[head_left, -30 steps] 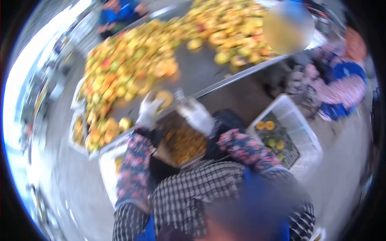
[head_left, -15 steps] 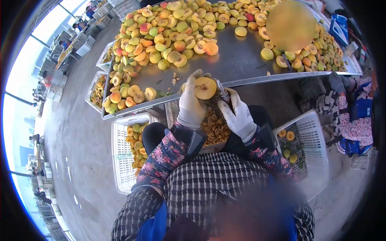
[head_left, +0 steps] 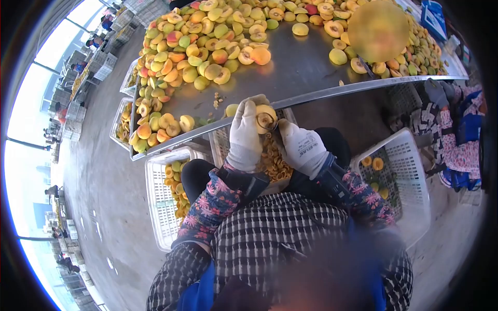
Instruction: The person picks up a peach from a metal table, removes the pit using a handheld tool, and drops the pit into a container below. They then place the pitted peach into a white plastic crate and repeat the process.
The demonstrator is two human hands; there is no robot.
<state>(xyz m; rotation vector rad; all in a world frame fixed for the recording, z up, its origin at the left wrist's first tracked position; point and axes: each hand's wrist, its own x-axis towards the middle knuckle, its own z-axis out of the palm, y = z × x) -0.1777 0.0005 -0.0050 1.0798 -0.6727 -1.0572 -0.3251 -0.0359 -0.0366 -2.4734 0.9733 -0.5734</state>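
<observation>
My left hand (head_left: 245,137) pinches peach half (head_left: 263,111) | cut face exposed, likely for access | right hand (head_left: 303,149), fingers pinching pitting loop (head_left: 275,125)

Metal table (head_left: 306,62): shiny grey, its rim running right beside the left fingers (head_left: 249,110).
Halved fruit (head_left: 207,41): heaped beyond the fingers, spilling left and right!
Small bits (head_left: 218,100): scattered just left of them.
Lone half (head_left: 300,29): sitting on bare metal, well past the fingertips.
</observation>
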